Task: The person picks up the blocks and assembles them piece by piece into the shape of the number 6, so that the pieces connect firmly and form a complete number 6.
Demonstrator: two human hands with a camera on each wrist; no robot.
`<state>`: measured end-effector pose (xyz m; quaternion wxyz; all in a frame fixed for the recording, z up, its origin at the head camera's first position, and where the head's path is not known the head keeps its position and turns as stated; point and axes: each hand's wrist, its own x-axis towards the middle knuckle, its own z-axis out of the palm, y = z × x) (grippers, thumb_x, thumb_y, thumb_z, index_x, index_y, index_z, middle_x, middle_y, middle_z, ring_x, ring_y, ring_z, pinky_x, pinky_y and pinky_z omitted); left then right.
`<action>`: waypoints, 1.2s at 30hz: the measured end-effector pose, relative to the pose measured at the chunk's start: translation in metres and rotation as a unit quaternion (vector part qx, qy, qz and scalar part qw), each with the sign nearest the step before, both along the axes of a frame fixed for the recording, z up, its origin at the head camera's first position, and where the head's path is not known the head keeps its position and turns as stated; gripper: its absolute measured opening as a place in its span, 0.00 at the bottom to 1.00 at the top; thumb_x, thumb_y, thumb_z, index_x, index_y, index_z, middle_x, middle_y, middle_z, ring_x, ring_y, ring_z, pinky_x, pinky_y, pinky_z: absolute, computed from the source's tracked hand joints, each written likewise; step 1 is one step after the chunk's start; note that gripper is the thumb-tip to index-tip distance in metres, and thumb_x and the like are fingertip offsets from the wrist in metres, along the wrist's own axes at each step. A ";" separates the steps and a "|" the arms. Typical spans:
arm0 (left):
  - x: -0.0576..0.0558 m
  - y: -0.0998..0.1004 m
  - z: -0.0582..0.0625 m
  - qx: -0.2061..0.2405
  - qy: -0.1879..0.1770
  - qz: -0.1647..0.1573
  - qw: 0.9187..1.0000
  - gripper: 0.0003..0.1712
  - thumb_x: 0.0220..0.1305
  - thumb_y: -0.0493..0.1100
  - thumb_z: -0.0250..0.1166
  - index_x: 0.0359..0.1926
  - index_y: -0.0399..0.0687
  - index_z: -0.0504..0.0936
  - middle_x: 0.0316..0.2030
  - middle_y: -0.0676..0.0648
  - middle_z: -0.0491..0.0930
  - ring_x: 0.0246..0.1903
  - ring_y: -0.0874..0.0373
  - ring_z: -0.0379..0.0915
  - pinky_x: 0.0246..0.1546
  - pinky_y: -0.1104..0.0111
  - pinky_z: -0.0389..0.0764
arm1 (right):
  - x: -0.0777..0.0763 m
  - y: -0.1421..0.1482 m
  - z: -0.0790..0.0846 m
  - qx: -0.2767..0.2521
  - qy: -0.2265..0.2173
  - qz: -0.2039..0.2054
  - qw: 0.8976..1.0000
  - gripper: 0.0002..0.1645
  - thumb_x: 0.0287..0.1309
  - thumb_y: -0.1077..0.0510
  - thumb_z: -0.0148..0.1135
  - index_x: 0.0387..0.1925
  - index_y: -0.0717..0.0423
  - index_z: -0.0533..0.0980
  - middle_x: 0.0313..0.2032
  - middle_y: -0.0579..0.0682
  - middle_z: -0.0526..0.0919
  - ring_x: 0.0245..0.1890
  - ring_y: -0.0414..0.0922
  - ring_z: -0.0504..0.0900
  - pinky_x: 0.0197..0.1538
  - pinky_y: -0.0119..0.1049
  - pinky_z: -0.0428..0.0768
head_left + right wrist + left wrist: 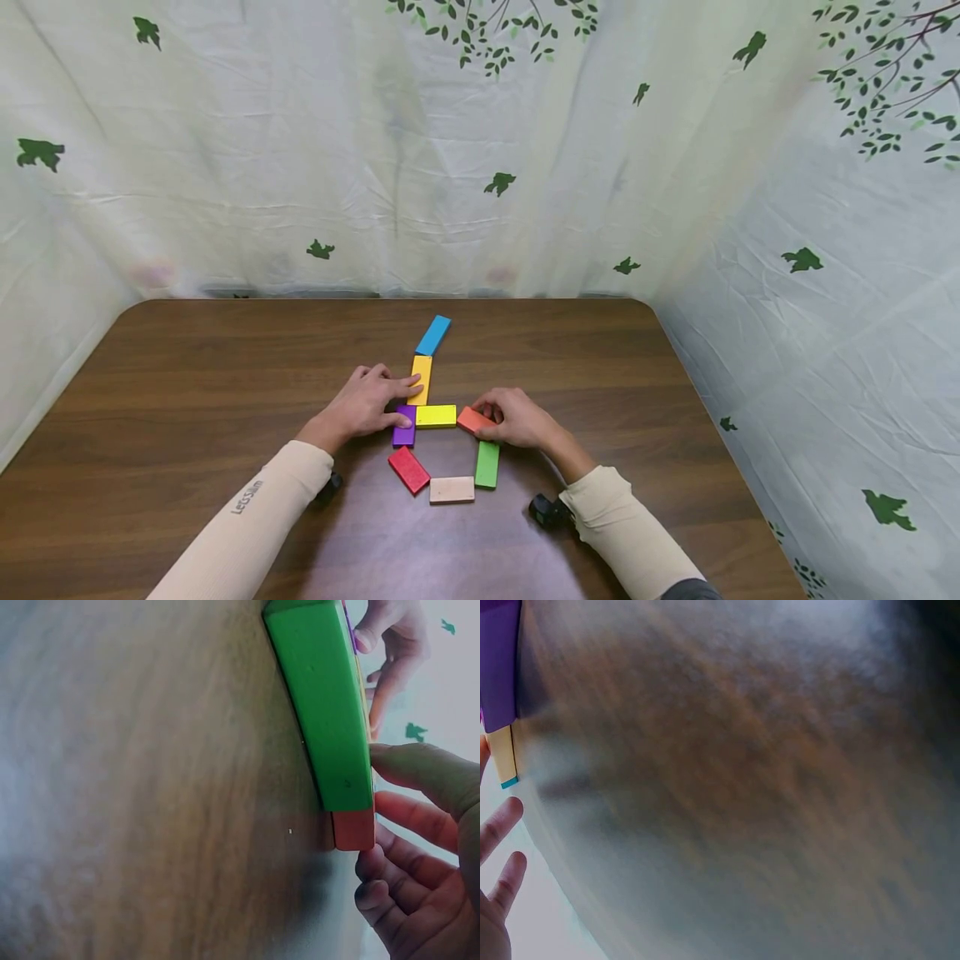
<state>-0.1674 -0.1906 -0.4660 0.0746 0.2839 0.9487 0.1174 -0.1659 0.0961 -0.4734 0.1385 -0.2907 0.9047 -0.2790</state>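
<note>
My right hand (522,418) pinches an orange block (472,418) between thumb and fingers, at the upper right of a ring of flat coloured blocks. In the right wrist view the orange block (352,830) shows beyond the green block (324,705). My left hand (366,403) lies with its thumb on the purple block (403,437) and a fingertip on the amber block (423,367). Between the hands is a yellow block (437,417). Red (409,471) and pale wooden (452,491) blocks make up the ring's near side.
A blue block (433,335) slants away from the amber one's far end. All the blocks lie on a brown wooden table (225,375). A whitish curtain (300,167) with green leaf and bird prints hangs behind and along the sides.
</note>
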 end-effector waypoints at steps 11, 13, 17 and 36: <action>0.000 -0.001 -0.001 0.004 0.006 -0.002 1.000 0.38 0.54 0.59 0.70 0.65 0.56 0.73 0.66 0.50 0.69 0.47 0.52 0.64 0.50 0.51 0.62 | 0.002 -0.001 0.001 0.003 -0.006 -0.018 1.000 0.19 0.53 0.54 0.71 0.47 0.56 0.82 0.29 0.42 0.74 0.30 0.39 0.71 0.32 0.30 0.70; 0.001 -0.001 -0.001 0.005 0.009 -0.004 1.000 0.38 0.54 0.59 0.70 0.65 0.56 0.73 0.66 0.50 0.69 0.47 0.51 0.64 0.50 0.51 0.62 | 0.002 -0.001 0.001 0.002 -0.010 -0.023 1.000 0.19 0.53 0.54 0.71 0.47 0.56 0.82 0.29 0.42 0.74 0.31 0.40 0.71 0.32 0.30 0.70; 0.001 -0.001 0.000 0.004 0.008 -0.005 1.000 0.38 0.54 0.59 0.69 0.65 0.55 0.73 0.66 0.50 0.69 0.48 0.51 0.64 0.50 0.51 0.62 | 0.003 -0.002 0.001 0.002 -0.016 -0.031 0.999 0.20 0.53 0.54 0.71 0.47 0.56 0.82 0.29 0.43 0.75 0.31 0.40 0.71 0.33 0.30 0.70; 0.001 0.000 -0.001 -0.003 0.004 0.000 1.000 0.38 0.54 0.58 0.70 0.65 0.56 0.72 0.66 0.50 0.69 0.48 0.51 0.64 0.51 0.51 0.62 | 0.003 -0.004 0.001 -0.001 -0.019 -0.040 0.999 0.20 0.53 0.53 0.71 0.47 0.56 0.82 0.29 0.43 0.75 0.31 0.40 0.71 0.33 0.30 0.70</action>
